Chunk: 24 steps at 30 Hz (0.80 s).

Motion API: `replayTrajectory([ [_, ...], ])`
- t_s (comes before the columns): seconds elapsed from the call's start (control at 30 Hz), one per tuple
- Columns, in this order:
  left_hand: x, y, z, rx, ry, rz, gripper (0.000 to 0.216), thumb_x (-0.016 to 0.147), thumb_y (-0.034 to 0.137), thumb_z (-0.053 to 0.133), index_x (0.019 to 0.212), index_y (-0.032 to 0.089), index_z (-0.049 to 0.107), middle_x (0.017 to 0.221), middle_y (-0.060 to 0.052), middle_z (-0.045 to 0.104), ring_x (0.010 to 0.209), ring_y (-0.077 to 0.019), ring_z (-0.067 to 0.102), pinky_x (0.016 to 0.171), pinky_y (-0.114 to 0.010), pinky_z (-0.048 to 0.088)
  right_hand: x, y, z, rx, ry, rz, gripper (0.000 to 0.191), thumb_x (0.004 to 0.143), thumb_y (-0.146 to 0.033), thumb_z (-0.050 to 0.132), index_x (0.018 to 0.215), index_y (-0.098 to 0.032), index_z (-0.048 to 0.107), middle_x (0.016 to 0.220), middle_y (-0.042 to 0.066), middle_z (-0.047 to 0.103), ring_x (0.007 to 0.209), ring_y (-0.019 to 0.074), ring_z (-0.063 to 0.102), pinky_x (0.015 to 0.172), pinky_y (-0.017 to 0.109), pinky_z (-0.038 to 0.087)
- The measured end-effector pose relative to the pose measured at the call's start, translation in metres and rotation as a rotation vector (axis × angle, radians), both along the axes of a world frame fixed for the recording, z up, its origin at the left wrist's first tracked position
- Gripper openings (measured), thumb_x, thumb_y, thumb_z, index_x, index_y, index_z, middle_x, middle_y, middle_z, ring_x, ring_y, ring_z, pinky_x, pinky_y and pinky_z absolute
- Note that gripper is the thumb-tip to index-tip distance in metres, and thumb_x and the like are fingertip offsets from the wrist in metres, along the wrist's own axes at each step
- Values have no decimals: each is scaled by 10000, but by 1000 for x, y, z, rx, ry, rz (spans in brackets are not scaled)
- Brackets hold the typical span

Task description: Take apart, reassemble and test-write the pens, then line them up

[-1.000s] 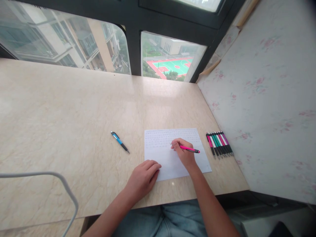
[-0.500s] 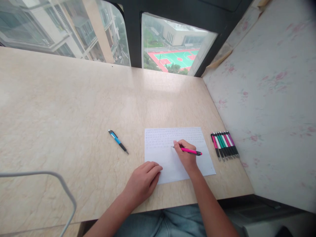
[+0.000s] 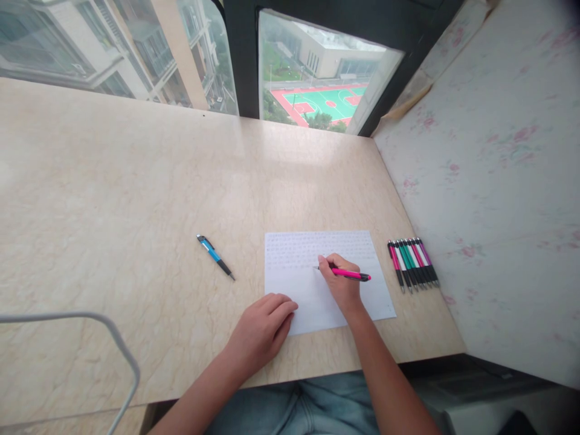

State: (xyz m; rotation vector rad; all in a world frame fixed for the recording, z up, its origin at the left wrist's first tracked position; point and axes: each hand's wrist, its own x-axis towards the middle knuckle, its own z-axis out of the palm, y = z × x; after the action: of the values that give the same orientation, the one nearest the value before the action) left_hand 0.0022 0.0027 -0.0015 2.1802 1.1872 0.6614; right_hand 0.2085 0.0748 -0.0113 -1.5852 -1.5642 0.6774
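View slightly lower — handwriting [image 3: 294, 244] (faint) illegible

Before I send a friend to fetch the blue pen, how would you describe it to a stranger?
On the marbled tabletop, find the sheet of paper. Left of it, the blue pen lies slanted. Unlike the row of pens right of the paper, it lies alone, and no other pen is blue.

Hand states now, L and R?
Left hand: open, loosely curled, resting on the paper's near-left corner; nothing visible in its grip.
Right hand: closed, holding the pink pen.
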Motion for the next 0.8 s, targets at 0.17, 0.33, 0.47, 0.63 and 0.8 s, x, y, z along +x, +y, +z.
replayTrajectory([
  [0.17,0,0,0,-2,-9,1,209,910,134,456,1051,202,595,972,-76,670,879,-202,625,766,-332,521,0,0,-2,11,-18,-16,379,891,-371,548,567,-195,459,503,-58,394,470,95,356,473,234,287],
  [0.33,0,-1,-1,-3,-16,2,199,914,132,459,1050,196,590,979,-73,669,885,-199,621,778,-331,517,-2,1,-3,56,-69,-17,375,889,-346,549,562,-193,445,500,-61,399,467,89,365,481,231,287],
  [0.47,0,-1,-2,-8,-11,-4,195,921,137,455,1056,194,584,986,-72,667,892,-201,619,783,-334,514,-2,0,-3,49,-69,-7,376,882,-340,558,556,-192,446,494,-59,403,462,88,351,473,229,285],
  [0.63,0,-2,-2,-12,-10,-5,196,923,138,454,1061,198,579,986,-72,666,893,-203,618,780,-332,511,-1,0,-4,48,-81,-11,376,889,-344,556,559,-187,469,501,-56,411,470,89,362,480,229,290],
  [0.8,0,-1,-2,-12,-9,-4,191,919,135,458,1054,196,579,985,-68,669,890,-200,622,784,-332,512,-1,-1,-3,78,-97,-36,392,894,-351,548,551,-189,452,488,-60,391,465,88,350,480,231,284],
])
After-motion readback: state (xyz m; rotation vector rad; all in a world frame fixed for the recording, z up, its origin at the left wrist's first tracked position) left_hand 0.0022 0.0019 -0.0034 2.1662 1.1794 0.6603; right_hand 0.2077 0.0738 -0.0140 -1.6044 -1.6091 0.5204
